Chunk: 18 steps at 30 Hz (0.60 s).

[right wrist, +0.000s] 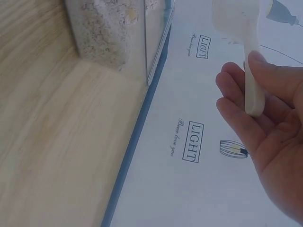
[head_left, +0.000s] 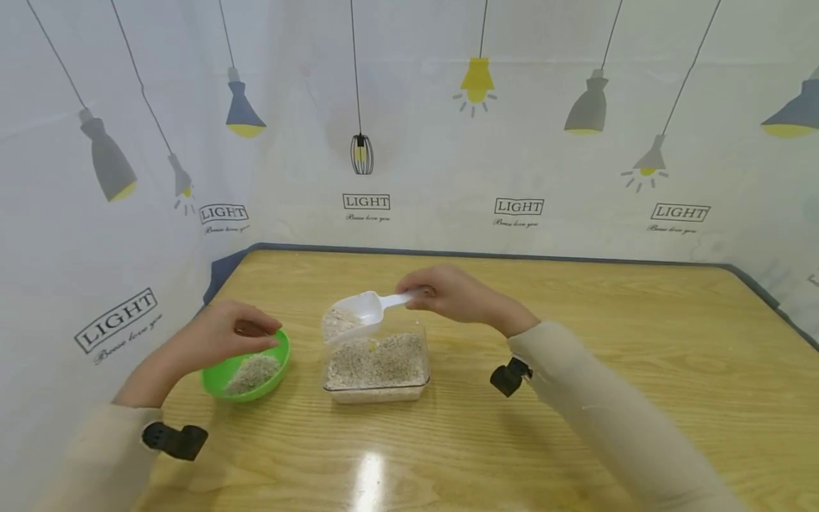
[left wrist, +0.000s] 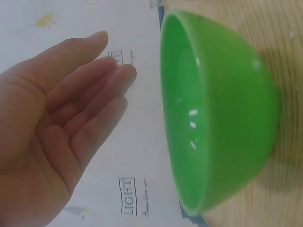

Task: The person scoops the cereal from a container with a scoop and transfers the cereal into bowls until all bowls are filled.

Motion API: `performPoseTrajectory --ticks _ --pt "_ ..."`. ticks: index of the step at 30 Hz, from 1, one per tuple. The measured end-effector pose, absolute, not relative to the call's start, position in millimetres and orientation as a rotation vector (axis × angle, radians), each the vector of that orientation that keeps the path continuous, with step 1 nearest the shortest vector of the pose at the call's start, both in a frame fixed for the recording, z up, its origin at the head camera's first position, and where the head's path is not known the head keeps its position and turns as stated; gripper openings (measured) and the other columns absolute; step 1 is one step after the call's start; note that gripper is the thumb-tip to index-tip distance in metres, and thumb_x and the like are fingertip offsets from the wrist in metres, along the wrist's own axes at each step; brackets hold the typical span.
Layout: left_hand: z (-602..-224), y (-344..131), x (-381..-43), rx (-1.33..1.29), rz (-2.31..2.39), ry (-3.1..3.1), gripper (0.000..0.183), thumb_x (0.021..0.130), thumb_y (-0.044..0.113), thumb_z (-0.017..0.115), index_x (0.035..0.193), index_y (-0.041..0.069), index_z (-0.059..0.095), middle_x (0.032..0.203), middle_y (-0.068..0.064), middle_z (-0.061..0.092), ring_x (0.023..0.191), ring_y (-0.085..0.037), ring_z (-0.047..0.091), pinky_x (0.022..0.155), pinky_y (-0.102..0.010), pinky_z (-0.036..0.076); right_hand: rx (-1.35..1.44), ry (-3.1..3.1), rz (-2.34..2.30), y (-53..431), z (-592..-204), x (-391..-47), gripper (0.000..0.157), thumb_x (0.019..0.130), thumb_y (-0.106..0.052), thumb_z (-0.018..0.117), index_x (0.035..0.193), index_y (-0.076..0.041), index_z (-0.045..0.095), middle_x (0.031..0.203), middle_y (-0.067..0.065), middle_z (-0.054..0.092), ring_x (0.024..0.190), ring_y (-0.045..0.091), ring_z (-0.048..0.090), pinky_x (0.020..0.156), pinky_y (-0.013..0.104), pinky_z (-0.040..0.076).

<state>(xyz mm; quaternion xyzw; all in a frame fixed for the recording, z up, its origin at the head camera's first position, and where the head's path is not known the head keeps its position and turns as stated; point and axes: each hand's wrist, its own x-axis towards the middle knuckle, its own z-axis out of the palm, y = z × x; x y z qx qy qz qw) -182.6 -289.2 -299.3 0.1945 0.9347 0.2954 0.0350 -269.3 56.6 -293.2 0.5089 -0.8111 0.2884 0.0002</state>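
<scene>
Scoop [head_left: 365,311] in white, loaded with pale flakes [head_left: 340,323], is held above the far left part of a clear container [head_left: 377,395], itself well filled with flakes, on a wooden table [head_left: 480,441]. Its handle is gripped between the thumb and fingers of the right hand [head_left: 448,293]. To the left, a green bowl [left wrist: 241,118] is set on the table with a small heap of flakes inside. Above it the left hand [head_left: 220,334] is held with fingers loosely curved; nothing is grasped, and a gap is seen between hand and bowl. Flakes are gathered at the scoop's open lip, so some could be spilled by a tilt or jolt, probably onto the table between container and bowl. Being unsteadied, the bowl could be shifted if knocked.
</scene>
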Motion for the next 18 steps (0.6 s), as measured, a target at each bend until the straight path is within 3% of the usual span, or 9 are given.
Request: performPoseTrajectory --ticks 5,13,18 --pt "-299 -308 -180 0.542 0.860 2.917 0.035 0.084 0.027 0.071 0.106 0.000 0.069 0.103 -0.013 0.067 0.088 -0.020 0.065 0.072 -0.028 0.053 1.656 -2.506 0.922 42 -289 -273 0.014 0.087 -0.004 0.064 0.101 -0.003 0.068 0.082 0.001 0.063 0.064 0.009 0.046 0.060 0.025 0.042" --pt "-298 -331 -178 0.431 0.860 2.919 0.039 0.084 0.027 0.070 0.109 -0.003 0.067 0.106 -0.015 0.066 0.091 -0.022 0.064 0.073 -0.025 0.052 1.703 -2.511 0.932 20 -286 -276 0.014 0.089 -0.006 0.063 0.101 -0.002 0.068 0.090 0.003 0.066 0.072 0.010 0.052 0.068 0.024 0.046" --pt "-298 -345 -178 0.366 0.850 2.905 0.042 0.085 0.028 0.070 0.111 -0.005 0.066 0.110 -0.018 0.064 0.095 -0.026 0.063 0.075 -0.031 0.053 1.735 -2.501 0.896 7 -287 -279 0.016 0.089 -0.007 0.063 0.102 -0.001 0.068 0.095 0.005 0.067 0.080 0.011 0.058 0.074 0.023 0.047"
